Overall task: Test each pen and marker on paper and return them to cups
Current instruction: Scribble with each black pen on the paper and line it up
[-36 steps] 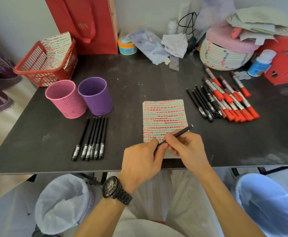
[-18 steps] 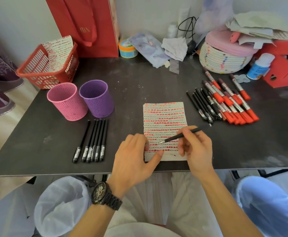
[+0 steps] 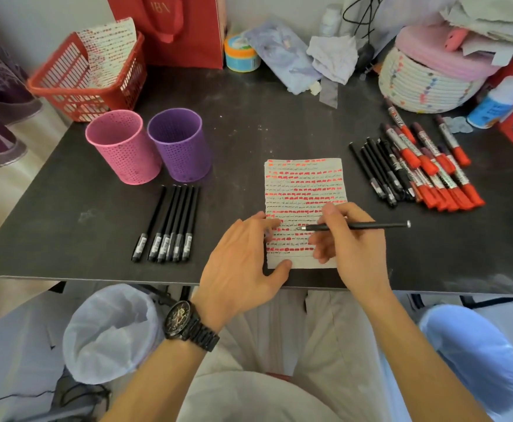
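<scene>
A sheet of paper (image 3: 305, 190) covered with rows of red and black marks lies on the dark table (image 3: 249, 123). My right hand (image 3: 349, 248) pinches a black pen (image 3: 371, 226), uncapped, its tip over the lower part of the paper. My left hand (image 3: 243, 263) rests flat with fingers and thumb on the paper's left edge. A pink cup (image 3: 121, 144) and a purple cup (image 3: 179, 143) stand at the left, with nothing visible in them. Several capped black pens (image 3: 170, 223) lie in a row in front of the cups. At the right lie several black pens (image 3: 377, 172) and red markers (image 3: 431, 169).
A red basket (image 3: 75, 83) holding a marked sheet stands at the back left beside a red bag (image 3: 176, 28). A woven basket (image 3: 425, 77), a small tub (image 3: 240, 53), cloths and a glue bottle (image 3: 498, 102) crowd the back. A lined bin (image 3: 109, 330) stands below the table edge.
My hands came apart: the left hand moved to the paper's left edge and flattened. The right hand brought the pen's tip over the paper, and the pen now lies nearly level.
</scene>
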Demonstrator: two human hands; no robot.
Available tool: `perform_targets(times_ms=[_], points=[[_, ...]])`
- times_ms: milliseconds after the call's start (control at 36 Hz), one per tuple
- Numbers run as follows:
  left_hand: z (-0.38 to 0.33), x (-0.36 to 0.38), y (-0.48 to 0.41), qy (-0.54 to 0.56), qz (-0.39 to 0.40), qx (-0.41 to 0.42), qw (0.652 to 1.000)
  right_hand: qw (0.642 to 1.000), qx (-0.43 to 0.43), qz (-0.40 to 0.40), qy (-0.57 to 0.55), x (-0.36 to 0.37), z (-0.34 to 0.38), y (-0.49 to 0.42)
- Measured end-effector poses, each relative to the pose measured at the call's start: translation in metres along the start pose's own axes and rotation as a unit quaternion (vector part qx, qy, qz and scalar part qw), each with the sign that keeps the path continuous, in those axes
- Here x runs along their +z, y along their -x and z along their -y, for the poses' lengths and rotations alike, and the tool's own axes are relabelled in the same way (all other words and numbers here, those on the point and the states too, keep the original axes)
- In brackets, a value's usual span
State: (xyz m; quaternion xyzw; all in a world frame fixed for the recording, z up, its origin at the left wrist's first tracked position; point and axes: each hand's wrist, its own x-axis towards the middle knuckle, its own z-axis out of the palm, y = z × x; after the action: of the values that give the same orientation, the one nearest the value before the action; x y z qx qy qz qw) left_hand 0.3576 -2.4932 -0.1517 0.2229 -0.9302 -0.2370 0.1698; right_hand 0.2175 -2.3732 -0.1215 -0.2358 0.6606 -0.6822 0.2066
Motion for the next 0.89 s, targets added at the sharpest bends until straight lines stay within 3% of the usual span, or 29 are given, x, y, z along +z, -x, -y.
perform_targets(times_ms=[111,361,889], points=[[0.001,0.001,0.000,-0.001,-0.004,-0.002,1.000,0.999,0.025,0.015,0.038,0.002,-0.006,-0.002],[-0.002,0.005,-0.001,-0.004,-0.033,0.004,0.999,0.988,-0.033,-0.029,0.149,0.006,-0.018,0.002],[-0.002,0.005,-0.003,-0.005,-0.031,-0.010,0.999,0.979,-0.042,-0.033,0.198,0.007,-0.023,0.001]])
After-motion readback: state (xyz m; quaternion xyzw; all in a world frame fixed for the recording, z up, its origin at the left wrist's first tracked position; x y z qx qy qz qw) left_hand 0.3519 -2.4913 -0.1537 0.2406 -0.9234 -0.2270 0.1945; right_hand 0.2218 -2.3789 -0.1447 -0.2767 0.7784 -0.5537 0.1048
